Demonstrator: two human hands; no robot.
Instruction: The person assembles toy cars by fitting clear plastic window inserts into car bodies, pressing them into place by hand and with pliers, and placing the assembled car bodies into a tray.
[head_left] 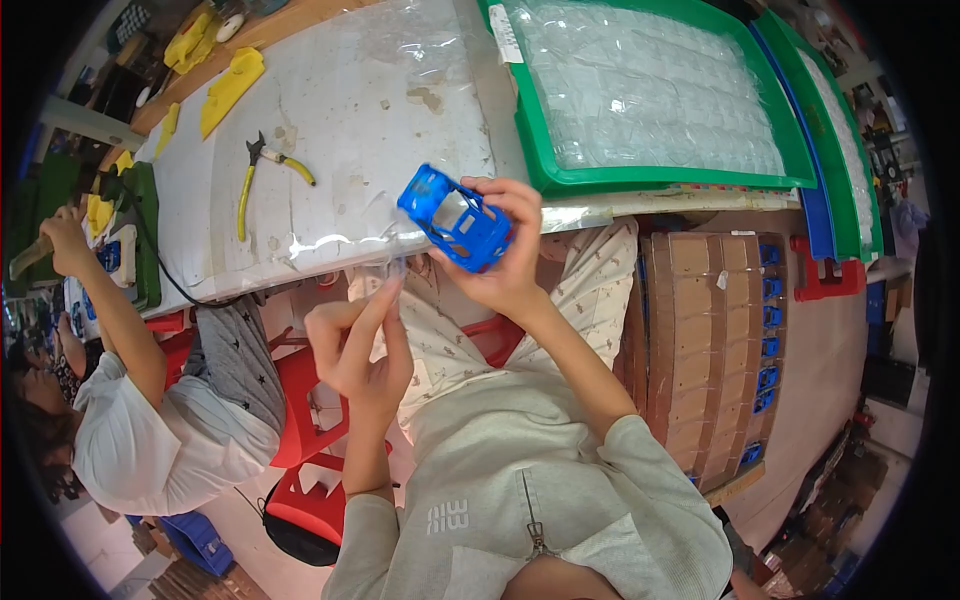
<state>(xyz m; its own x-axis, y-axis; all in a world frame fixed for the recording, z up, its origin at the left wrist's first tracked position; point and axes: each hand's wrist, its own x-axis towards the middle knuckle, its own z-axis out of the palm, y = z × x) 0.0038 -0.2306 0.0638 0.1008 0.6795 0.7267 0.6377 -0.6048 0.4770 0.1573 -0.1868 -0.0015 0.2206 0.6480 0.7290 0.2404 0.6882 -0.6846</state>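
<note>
A blue toy car body [462, 226] with open window gaps sits tilted in my right hand [512, 262], whose fingers and thumb wrap round its rear end. Just below and to the left of the car, my left hand [362, 350] pinches a small clear plastic piece [388, 268] between thumb and index finger. The clear piece is apart from the car, and its exact shape is hard to make out. Both hands are above my lap, by the near edge of the white worktable [350, 190].
Yellow-handled cutting pliers [246, 195] and yellow cloth strips [232, 90] lie on the table. A green tray [660, 181] of clear plastic parts stands at the right. Beside my leg is a divided carton [690, 350] with blue car bodies. A co-worker [165, 430] sits at the left.
</note>
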